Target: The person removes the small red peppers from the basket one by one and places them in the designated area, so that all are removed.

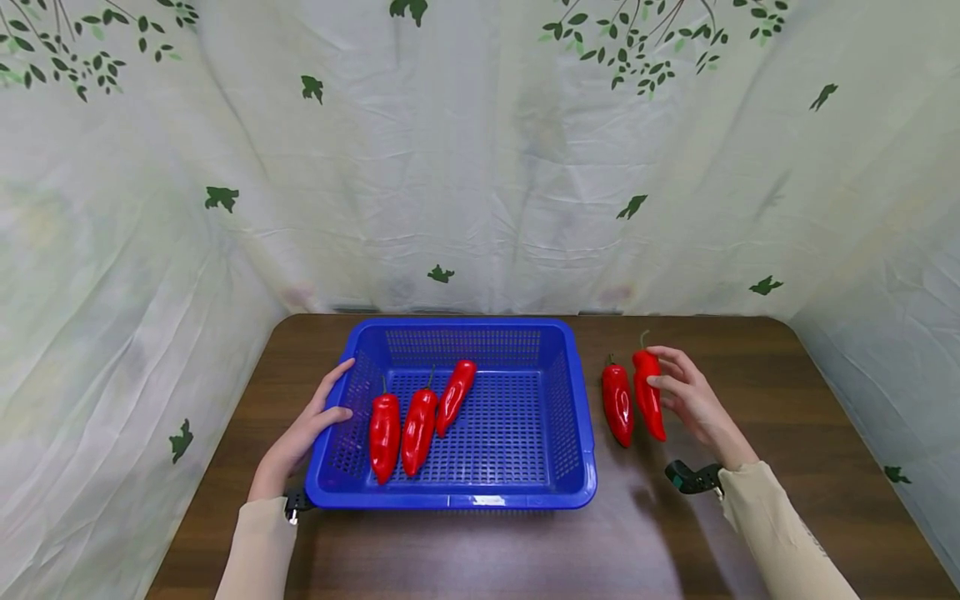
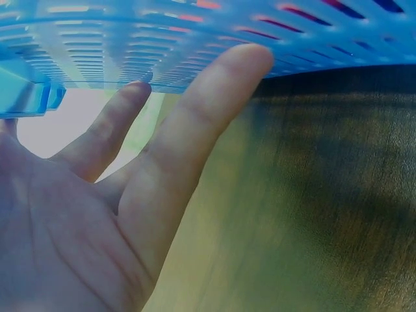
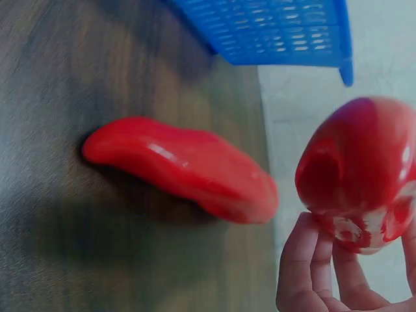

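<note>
My right hand (image 1: 693,404) pinches a long red pepper (image 1: 646,392) with a green stem between thumb and fingers, raised off the table in the right wrist view. Just left of it another red pepper (image 3: 182,169) lies on the table. A blue plastic basket (image 1: 450,502) with slotted walls stands left of these two. Inside, on its left half, lie three more glossy red peppers (image 1: 385,437). My left hand (image 1: 303,429) is at the basket's left side, with extended thumb and fingers touching the rim and slotted wall. In the left wrist view its palm (image 2: 58,227) shows, facing the basket.
The brown wooden table (image 1: 465,558) ends at a pale leaf-printed curtain (image 1: 480,208) behind and at both sides. The basket's right wall (image 1: 581,417) stands between the inside peppers and those on the table.
</note>
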Demonstrator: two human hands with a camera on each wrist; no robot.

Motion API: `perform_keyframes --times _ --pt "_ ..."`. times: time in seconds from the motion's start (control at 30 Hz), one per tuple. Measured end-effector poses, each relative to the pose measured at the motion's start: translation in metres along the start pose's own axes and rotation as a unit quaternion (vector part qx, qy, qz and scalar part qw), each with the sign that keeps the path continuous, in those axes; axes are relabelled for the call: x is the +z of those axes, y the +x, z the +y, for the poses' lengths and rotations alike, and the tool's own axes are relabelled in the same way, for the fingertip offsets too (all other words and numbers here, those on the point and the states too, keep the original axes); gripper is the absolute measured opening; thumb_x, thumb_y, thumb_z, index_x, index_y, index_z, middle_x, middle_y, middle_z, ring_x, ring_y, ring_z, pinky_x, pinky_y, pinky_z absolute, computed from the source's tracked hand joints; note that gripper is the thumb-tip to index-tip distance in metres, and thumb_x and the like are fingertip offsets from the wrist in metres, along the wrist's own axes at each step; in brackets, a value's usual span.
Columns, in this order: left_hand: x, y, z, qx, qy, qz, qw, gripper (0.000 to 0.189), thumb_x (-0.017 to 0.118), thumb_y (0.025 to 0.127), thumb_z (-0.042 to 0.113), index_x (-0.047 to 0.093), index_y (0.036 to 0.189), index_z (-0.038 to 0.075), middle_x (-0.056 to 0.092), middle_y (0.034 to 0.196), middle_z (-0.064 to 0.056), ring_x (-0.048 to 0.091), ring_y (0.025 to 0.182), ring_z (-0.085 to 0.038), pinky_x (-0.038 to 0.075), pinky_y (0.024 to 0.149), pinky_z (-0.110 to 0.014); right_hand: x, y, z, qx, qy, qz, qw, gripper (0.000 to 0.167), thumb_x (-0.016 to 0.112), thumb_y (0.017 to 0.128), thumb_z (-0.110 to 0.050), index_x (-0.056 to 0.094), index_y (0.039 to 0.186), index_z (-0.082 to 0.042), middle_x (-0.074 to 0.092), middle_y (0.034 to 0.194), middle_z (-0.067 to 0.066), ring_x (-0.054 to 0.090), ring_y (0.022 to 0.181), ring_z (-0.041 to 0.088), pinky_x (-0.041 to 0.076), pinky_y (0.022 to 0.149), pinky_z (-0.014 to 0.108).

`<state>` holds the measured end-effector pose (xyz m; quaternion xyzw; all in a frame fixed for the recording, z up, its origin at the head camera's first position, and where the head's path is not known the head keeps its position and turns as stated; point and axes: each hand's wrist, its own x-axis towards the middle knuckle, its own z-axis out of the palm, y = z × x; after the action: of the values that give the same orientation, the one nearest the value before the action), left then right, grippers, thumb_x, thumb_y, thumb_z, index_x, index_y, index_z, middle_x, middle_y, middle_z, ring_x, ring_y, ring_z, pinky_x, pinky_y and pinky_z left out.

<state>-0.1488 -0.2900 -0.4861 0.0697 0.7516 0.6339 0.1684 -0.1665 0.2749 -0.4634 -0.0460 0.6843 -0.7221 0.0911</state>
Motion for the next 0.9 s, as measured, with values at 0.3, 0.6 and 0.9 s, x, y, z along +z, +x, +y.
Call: perform_keyframes --times 0.3,0.6,0.9 --pt "0.0 0.001 0.0 -0.001 0.004 0.001 1.0 0.071 0.046 0.094 0.017 0.01 0.152 0.035 -0.002 0.155 -0.018 0.017 0.132 -0.055 0.04 0.09 -0.066 -0.006 0.001 0.012 -0.005 -0.004 0.015 0.9999 0.04 0.049 0.097 -0.007 0.04 0.136 -0.011 0.049 0.124 0.001 0.056 0.102 0.013 0.052 0.079 0.029" --pt "0.0 0.0 0.0 0.0 0.0 0.0 1.0 0.07 0.045 0.094 0.017 0.01 0.152 0.035 -0.002 0.154 -0.018 0.016 0.132 -0.054 0.04 0.09 -0.066 -0.007 0.003 0.023 0.009 -0.04 0.036 0.9985 0.043 0.05 0.098 -0.008 0.037 0.138 -0.007 0.046 0.126 0.005 0.056 0.098 0.011 0.052 0.078 0.028" --pt "0.0 0.0 0.0 -0.001 0.001 0.0 1.0 0.071 0.046 0.094 0.017 0.01 0.152 0.035 -0.002 0.155 -0.018 0.016 0.133 -0.054 0.04 0.09 -0.065 -0.007 0.006 0.032 0.025 -0.089 0.057 0.9941 0.049 0.05 0.098 -0.01 0.033 0.143 -0.002 0.036 0.14 0.023 0.055 0.096 0.007 0.051 0.078 0.024"
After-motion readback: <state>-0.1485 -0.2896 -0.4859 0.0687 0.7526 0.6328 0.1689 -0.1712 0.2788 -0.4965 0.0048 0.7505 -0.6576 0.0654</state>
